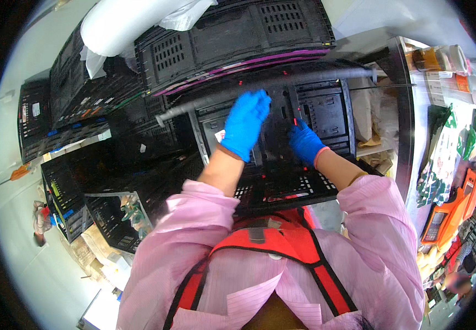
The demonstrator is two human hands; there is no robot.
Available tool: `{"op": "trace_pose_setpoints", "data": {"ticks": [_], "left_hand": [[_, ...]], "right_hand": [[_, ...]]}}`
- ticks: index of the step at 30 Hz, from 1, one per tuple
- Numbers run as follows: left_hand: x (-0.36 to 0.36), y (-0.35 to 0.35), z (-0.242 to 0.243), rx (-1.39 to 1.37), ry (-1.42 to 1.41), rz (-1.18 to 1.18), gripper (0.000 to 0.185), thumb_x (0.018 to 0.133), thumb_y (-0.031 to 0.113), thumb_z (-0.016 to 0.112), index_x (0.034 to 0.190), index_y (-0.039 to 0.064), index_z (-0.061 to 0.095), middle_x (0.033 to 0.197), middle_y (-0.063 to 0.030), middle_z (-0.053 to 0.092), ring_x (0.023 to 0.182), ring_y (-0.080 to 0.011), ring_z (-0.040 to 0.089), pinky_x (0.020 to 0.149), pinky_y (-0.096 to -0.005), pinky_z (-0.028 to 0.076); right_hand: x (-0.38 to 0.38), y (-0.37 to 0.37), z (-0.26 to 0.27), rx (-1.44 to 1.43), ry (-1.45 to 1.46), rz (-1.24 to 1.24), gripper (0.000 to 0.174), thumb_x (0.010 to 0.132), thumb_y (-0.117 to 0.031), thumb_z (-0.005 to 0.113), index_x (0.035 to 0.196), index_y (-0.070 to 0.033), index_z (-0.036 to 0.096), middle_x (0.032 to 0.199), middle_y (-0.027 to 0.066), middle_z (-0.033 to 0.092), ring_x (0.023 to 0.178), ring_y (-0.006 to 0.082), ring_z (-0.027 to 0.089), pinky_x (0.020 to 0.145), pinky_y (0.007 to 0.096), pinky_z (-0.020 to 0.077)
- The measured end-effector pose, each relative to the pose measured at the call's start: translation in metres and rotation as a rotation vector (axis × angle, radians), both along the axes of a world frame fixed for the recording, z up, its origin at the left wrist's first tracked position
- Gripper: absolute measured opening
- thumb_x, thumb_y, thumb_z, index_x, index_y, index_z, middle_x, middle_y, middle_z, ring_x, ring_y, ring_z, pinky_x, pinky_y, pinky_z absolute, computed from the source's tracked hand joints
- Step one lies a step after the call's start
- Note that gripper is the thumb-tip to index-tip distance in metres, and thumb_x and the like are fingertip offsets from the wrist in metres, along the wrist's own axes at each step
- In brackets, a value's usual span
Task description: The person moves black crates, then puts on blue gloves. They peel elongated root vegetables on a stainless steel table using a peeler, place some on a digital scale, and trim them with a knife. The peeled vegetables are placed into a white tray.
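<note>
Both of my hands wear blue gloves and are over a black plastic folding crate [329,107] before me. My left hand [246,123] is held flat with its fingers close together, over the crate's left part; whether it touches the crate cannot be told. A small white tag with a red mark [220,135] shows beside its wrist. My right hand [307,142] is at the crate's middle right, its fingers pointing up and inward near a small red piece [295,121]. The fingertips are too dark to tell whether they grip anything. A grey bar [324,75] crosses beyond the hands.
Stacked black crates [229,37] rise beyond, with a white plastic roll [126,24] on top. More black crates [64,198] stand at left. On the right are a metal shelf edge [406,115], green-and-white bags [440,165] and an orange scale [440,218]. People are farther off on both sides.
</note>
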State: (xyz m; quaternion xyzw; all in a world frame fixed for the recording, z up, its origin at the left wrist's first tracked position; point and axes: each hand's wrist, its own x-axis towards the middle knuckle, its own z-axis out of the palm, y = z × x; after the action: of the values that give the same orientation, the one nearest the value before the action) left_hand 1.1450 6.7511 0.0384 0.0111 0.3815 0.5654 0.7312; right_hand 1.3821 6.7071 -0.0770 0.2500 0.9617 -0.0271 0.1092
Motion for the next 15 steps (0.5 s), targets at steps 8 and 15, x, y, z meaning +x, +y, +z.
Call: {"op": "trace_pose_setpoints", "data": {"ticks": [8, 15], "left_hand": [[-0.05, 0.075, 0.051, 0.281, 0.714, -0.135, 0.051, 0.09, 0.012, 0.071, 0.136, 0.003, 0.052, 0.126, -0.0087, 0.062, 0.117, -0.0161, 0.056, 0.104, -0.0309, 0.042], [-0.048, 0.066, 0.042, 0.358, 0.713, -0.152, 0.052, 0.092, 0.011, 0.068, 0.14, 0.004, 0.049, 0.133, -0.0093, 0.058, 0.123, -0.0182, 0.053, 0.107, -0.0315, 0.04]], "right_hand": [[-0.007, 0.023, 0.035, -0.001, -0.22, 0.223, 0.015, 0.079, -0.016, 0.06, 0.08, -0.013, 0.074, 0.09, 0.0061, 0.066, 0.101, 0.0309, 0.059, 0.117, 0.0629, 0.0172], [0.06, 0.032, 0.147, -0.156, 0.426, -0.616, 0.027, 0.071, -0.019, 0.072, 0.097, -0.014, 0.073, 0.105, 0.0135, 0.065, 0.116, 0.0373, 0.053, 0.108, 0.0513, 0.0386]]}}
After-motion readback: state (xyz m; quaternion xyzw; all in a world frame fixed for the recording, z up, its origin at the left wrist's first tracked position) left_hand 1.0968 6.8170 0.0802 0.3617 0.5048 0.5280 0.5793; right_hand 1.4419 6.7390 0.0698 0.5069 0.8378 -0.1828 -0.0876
